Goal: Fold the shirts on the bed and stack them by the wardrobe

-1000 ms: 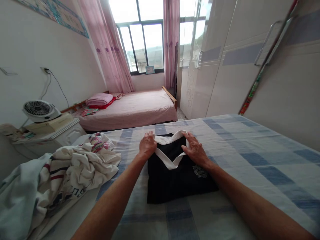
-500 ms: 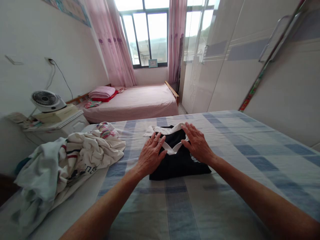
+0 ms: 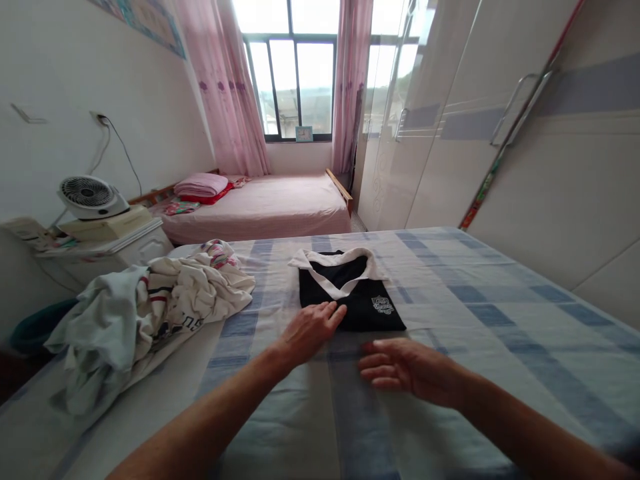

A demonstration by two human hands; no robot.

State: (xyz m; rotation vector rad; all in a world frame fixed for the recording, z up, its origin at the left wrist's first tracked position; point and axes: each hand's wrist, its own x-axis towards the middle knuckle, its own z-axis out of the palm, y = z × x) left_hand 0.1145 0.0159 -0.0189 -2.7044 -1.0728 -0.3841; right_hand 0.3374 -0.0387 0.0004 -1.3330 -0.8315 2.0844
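A black polo shirt (image 3: 360,310) with a white collar and a white crest lies folded in a neat rectangle on the blue-and-white checked bedsheet (image 3: 465,333). Over its near left edge rests my left hand (image 3: 313,328), fingertips touching the black cloth and nothing gripped. My right hand (image 3: 407,370) hovers just short of the shirt's near edge, apart from it. Its fingers are stretched out, slightly blurred, and hold nothing.
A heap of rumpled clothes (image 3: 175,300), cream and pale grey, lies at the bed's left. Beyond are a white fan (image 3: 93,197) on a cabinet, a pink-covered bed (image 3: 280,207) under the window, and a tall glossy wardrobe (image 3: 440,153) along the right.
Both hands have drawn back toward me from the collar. My left hand moved to the shirt's near edge, and my right hand came off the shirt. The collar now shows uncovered.
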